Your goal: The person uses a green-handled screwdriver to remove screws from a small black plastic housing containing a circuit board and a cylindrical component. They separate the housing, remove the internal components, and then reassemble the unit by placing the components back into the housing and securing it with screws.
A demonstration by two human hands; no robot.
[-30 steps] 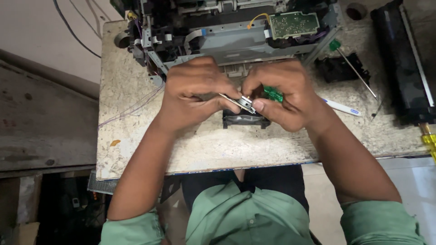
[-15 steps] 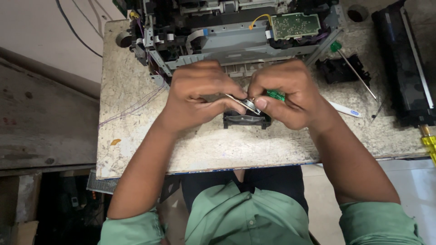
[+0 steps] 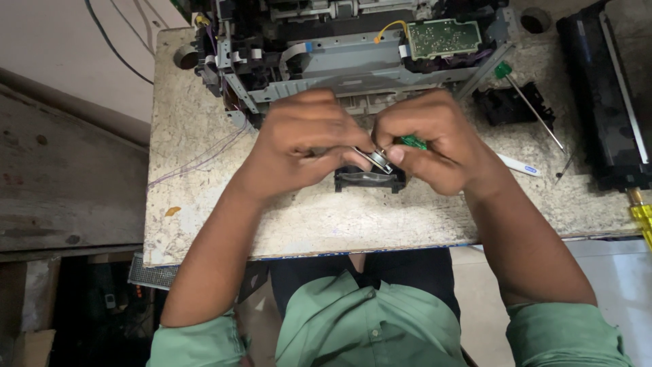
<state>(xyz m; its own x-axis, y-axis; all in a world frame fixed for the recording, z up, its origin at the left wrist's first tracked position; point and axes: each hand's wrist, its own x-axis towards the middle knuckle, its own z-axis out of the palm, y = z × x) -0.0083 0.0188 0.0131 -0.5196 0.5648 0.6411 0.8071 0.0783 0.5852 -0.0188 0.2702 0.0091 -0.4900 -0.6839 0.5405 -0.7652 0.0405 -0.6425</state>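
Worn and speckled, a pale stone-topped desk (image 3: 204, 204) fills the view from above, with bare concrete floor to the left and a person in a green shirt seated at its near edge.

At the back of the desk sits a printer chassis (image 3: 353, 54) with its covers already off — grey metal frame, ribbon cables, a yellow wire and a green circuit board (image 3: 445, 37) all lie exposed. A long black panel (image 3: 604, 95) rests at the far right, and a small black part (image 3: 509, 105) lies just beside the chassis. So the stripping-down looks well advanced, though the frame itself is not yet taken apart.

Both hands meet over the middle of the desk. The left hand (image 3: 309, 139) is closed around a small silver metal piece (image 3: 375, 160), pinching it between fingers and thumb. The right hand (image 3: 441, 139) is curled tight around a green-handled tool (image 3: 411, 142), its tip hidden against that piece. Directly beneath the hands a black plastic module (image 3: 370, 180) stands on the desk, touching neither hand as far as can be told.

Other tools lie unused to the right: a long screwdriver with a green cap (image 3: 533, 105), a white pen-like tool (image 3: 519, 165), and a yellow handle (image 3: 640, 217) at the desk's edge. Thin loose wires (image 3: 197, 160) trail across the left side.
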